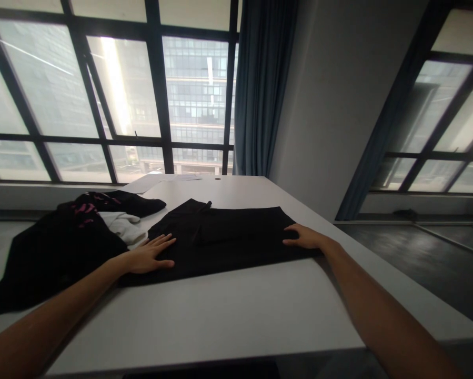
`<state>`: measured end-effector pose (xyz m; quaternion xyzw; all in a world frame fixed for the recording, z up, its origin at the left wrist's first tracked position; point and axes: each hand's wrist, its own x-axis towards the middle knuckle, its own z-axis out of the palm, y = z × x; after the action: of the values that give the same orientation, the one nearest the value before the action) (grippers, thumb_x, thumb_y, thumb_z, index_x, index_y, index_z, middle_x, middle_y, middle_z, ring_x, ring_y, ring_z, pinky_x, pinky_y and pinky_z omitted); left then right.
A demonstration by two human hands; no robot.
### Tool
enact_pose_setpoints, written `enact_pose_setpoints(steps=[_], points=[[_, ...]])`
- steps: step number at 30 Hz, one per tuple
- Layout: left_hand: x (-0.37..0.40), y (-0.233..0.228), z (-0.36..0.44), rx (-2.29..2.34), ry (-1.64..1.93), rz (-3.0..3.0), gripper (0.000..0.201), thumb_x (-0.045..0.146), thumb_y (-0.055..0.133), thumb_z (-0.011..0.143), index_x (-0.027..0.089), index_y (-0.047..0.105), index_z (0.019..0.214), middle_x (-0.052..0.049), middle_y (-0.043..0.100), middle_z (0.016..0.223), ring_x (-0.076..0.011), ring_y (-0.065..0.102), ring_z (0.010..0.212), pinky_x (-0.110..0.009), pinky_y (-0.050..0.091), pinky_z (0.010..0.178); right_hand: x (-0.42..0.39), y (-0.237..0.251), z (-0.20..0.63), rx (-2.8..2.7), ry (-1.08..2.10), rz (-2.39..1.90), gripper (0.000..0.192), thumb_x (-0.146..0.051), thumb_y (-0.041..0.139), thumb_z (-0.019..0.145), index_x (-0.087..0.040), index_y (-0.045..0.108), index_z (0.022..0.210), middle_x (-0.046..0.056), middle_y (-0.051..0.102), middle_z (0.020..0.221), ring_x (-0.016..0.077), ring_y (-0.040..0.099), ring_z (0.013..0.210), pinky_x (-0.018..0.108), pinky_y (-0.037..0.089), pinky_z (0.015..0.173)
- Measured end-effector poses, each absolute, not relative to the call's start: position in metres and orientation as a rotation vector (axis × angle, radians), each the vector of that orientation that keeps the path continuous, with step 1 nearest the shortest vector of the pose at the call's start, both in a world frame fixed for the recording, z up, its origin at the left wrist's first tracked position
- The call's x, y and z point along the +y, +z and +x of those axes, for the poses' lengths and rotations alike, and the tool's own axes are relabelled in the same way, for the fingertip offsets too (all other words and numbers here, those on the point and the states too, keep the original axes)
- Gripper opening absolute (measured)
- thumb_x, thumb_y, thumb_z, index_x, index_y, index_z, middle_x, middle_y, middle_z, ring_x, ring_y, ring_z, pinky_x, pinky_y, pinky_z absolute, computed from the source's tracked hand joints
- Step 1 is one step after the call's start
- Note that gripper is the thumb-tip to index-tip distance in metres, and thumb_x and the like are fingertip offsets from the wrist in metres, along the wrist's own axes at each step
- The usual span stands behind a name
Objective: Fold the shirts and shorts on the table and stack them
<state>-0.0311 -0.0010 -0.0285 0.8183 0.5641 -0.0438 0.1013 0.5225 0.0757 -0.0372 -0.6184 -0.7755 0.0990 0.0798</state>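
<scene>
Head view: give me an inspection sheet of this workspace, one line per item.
Surface: white table, bare along the near edge.
Job's things: black garment spread flat, partly folded, a narrower layer lying on top.
Clutter: heap of dark clothes with pink print at the left, a white garment tucked in it; papers at the far edge.
Grips: left hand flat, fingers spread, on the garment's left edge; right hand flat on its right edge; neither grasps.
Cables: nothing seen.
Surroundings: large windows, blue curtain, grey wall, dark floor.
</scene>
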Motion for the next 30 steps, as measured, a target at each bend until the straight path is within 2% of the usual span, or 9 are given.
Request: enact_pose_setpoints(steps=[4,7,9,12,18,22,26,28,30], points=[[-0.006,-0.009,-0.038,1.615,-0.065,2.520,0.087,0.078,0.056,0.071,0.027,0.052,0.142,-0.010,0.046,0.150,-0.0364,0.045,0.134,-0.047,0.032,0.111,0.069,-0.014,0.515,-2.253,0.216,-2.138,0.062,-0.074,0.053,0.080,-0.019,0.075,0.097,0.014,0.072,0.105,0.0314,0.067,0.098,0.039,0.051,0.086],[0.004,-0.002,-0.038,1.639,0.051,2.522,0.066,0.073,0.037,0.086,0.025,0.070,0.117,-0.009,0.067,0.123,-0.0293,0.063,0.109,-0.038,0.045,0.096,0.072,-0.011,0.508,-2.203,0.020,-2.201,0.056,-0.066,0.045,0.089,-0.020,0.075,0.092,0.013,0.073,0.098,0.0306,0.067,0.094,0.039,0.050,0.081],[0.023,-0.003,-0.035,1.664,0.089,2.576,0.063,0.067,0.029,0.092,0.024,0.071,0.113,-0.009,0.066,0.123,-0.0281,0.063,0.110,-0.039,0.044,0.097,0.078,-0.018,0.506,-2.207,-0.064,-2.106,0.046,-0.057,0.048,0.091,-0.020,0.073,0.105,0.013,0.072,0.110,0.0296,0.065,0.102,0.038,0.050,0.085],[0.066,-0.009,-0.030,1.636,0.020,2.673,0.058,0.063,0.038,0.090,0.025,0.067,0.122,-0.009,0.058,0.138,-0.0298,0.054,0.124,-0.042,0.039,0.105,0.091,-0.036,0.510,-2.215,-0.066,-1.981,0.046,-0.048,0.050,0.093,-0.018,0.065,0.125,0.014,0.062,0.132,0.0287,0.058,0.118,0.038,0.046,0.097],[0.168,-0.014,-0.010,1.842,0.139,2.481,0.057,0.060,0.037,0.091,0.025,0.062,0.128,-0.010,0.058,0.139,-0.0323,0.050,0.129,-0.046,0.039,0.104,0.116,-0.066,0.536,-2.154,-0.078,-2.027,0.050,-0.044,0.042,0.098,-0.014,0.059,0.134,0.016,0.048,0.147,0.0300,0.041,0.138,0.043,0.033,0.114],[0.219,-0.024,0.006,2.032,0.217,2.267,0.059,0.052,0.039,0.093,0.014,0.054,0.137,-0.020,0.057,0.138,-0.0361,0.053,0.127,-0.049,0.042,0.101,0.121,-0.072,0.547,-2.106,-0.063,-2.084,0.048,-0.039,0.042,0.098,-0.014,0.056,0.136,0.016,0.049,0.145,0.0297,0.045,0.135,0.043,0.037,0.110],[0.249,-0.034,0.017,2.111,0.356,2.102,0.066,0.041,0.063,0.080,0.014,0.051,0.139,-0.020,0.063,0.130,-0.0347,0.058,0.122,-0.043,0.047,0.097,0.119,-0.065,0.543,-2.063,-0.149,-2.102,0.052,-0.038,0.050,0.094,-0.014,0.051,0.140,0.017,0.057,0.136,0.0317,0.053,0.123,0.043,0.043,0.099],[0.256,-0.033,0.021,2.111,0.430,2.044,0.063,0.030,0.072,0.069,0.014,0.061,0.128,-0.017,0.069,0.121,-0.0335,0.062,0.117,-0.038,0.050,0.093,0.116,-0.059,0.539,-2.039,-0.175,-2.128,0.050,-0.035,0.055,0.090,-0.016,0.054,0.137,0.016,0.060,0.128,0.0318,0.055,0.118,0.042,0.044,0.094],[0.259,-0.026,0.025,2.085,0.501,1.998,0.046,0.021,0.073,0.061,0.015,0.071,0.107,-0.014,0.075,0.104,-0.0321,0.068,0.104,-0.034,0.053,0.084,0.113,-0.054,0.533,-2.036,-0.165,-2.138,0.038,-0.032,0.058,0.088,-0.019,0.064,0.123,0.013,0.063,0.119,0.0301,0.056,0.113,0.039,0.044,0.089]])
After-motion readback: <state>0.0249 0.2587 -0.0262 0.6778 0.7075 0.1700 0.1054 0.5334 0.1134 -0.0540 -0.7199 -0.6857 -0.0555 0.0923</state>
